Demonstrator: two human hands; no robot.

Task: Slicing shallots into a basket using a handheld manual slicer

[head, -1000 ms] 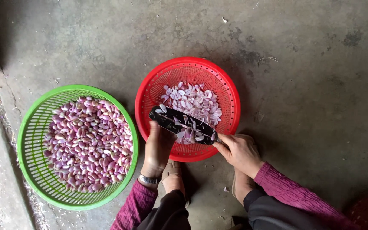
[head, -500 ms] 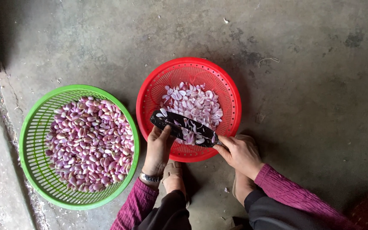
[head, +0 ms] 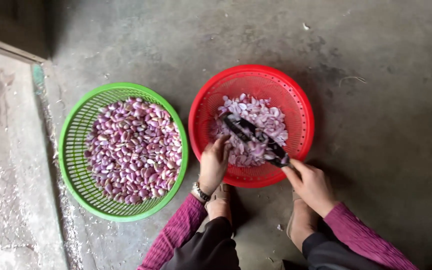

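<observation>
Right hand (head: 312, 186) grips the black slicer (head: 256, 140) by its handle, angled over the red basket (head: 296, 95) w/ sliced shallots (head: 261, 120) beneath. Left hand (head: 214, 164) prob. pinching one against it.

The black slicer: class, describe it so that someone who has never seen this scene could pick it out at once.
Two round baskets sit on the grey concrete floor: a green basket and a red basket. Over the red one, above pale purple slices, lies the black slicer, slanting between the left hand and the right hand. It is the only long, dark thing there.
</observation>
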